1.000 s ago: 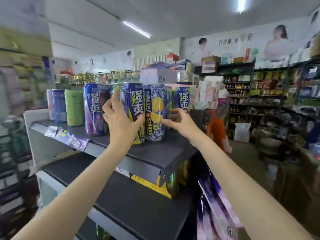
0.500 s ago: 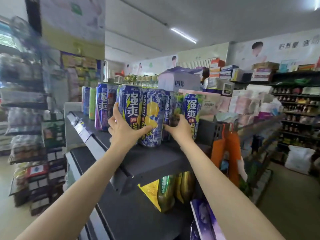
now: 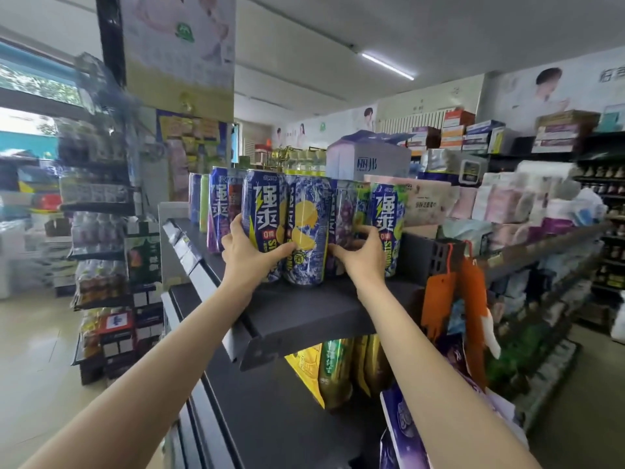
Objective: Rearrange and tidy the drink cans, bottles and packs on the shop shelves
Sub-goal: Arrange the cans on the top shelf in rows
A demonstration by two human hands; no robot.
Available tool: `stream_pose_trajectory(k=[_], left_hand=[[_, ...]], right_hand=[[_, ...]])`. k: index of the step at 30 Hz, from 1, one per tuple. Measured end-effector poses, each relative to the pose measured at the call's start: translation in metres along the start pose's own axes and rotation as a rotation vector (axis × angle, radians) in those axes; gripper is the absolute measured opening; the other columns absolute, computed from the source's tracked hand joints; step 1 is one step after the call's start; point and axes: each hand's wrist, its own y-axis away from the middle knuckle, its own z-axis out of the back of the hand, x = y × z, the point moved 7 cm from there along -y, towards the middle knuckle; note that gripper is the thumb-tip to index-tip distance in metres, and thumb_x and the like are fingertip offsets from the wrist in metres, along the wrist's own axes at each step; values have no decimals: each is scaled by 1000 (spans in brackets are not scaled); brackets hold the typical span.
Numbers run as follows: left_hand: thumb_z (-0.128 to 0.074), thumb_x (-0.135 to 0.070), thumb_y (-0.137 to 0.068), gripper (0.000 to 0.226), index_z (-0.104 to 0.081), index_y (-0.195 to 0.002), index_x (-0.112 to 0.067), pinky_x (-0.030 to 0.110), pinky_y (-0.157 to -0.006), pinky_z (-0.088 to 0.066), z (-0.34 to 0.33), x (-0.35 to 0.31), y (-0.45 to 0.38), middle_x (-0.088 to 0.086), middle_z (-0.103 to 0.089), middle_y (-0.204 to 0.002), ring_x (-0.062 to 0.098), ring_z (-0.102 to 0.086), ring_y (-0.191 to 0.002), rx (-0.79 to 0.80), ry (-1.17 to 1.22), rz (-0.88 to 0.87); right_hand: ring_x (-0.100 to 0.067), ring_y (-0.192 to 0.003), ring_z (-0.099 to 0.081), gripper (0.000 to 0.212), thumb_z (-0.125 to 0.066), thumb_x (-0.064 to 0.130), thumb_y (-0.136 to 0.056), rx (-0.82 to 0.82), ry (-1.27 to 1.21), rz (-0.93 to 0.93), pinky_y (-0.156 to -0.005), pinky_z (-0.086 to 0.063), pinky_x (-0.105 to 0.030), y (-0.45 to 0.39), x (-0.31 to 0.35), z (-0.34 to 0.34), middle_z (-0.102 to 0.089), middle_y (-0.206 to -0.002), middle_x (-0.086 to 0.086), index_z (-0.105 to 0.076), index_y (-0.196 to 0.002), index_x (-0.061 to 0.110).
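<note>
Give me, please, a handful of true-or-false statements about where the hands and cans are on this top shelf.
1. The left hand grips a blue can standing on the top shelf. True.
2. The lemon-print can lies on its side. False: it stands upright.
3. The right hand rests on the lower shelf. False: it reaches among the cans on the top shelf.
4. A white box sits behind the cans. True.

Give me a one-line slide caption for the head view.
Left hand grips a blue can, right hand reaches between neighbouring cans on the top shelf.
</note>
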Motion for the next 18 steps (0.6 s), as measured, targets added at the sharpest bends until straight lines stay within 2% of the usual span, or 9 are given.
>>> stream_pose_trajectory(k=[3,7,11,15,18], left_hand=[[-81,-41,-65,99,-22,-142,-18,47,-109,-28,0,-1,0,10,-32,-137,28,-28,-130,6,25,-10],[-82,-40,-64,103,-20,-142,-18,47,-109,-28,-1,-3,1,10,-31,-137,29,-28,-131,13,10,-16],[-81,-40,-65,105,-15,-144,-19,48,-110,-26,0,-4,1,12,-28,-138,31,-25,-132,17,-18,-24],[-82,-38,-65,106,-13,-145,-20,47,-110,-24,-1,-3,0,12,-27,-139,31,-24,-132,24,-11,-31],[-82,-37,-64,105,-16,-144,-19,47,-110,-25,0,-3,0,12,-28,-138,31,-26,-131,19,-4,-41]], right_hand=[[-30,-122,-47,63,-75,25,-77,55,61,4,-100,-40,-43,5,5,-4,-54,-130,-10,-42,-130,13],[-31,-126,-43,63,-72,19,-81,93,112,4,-98,-37,-39,8,8,-5,-50,-134,-11,-38,-133,9],[-33,-120,-47,61,-71,21,-81,53,209,17,-91,-40,-40,11,13,-6,-49,-130,-15,-36,-129,6],[-37,-122,-43,71,-69,19,-83,-17,253,-30,-101,-36,-50,18,7,5,-36,-137,-19,-24,-137,7],[-37,-124,-42,72,-69,16,-83,-62,219,-20,-97,-38,-43,23,5,12,-34,-138,-19,-24,-138,7]])
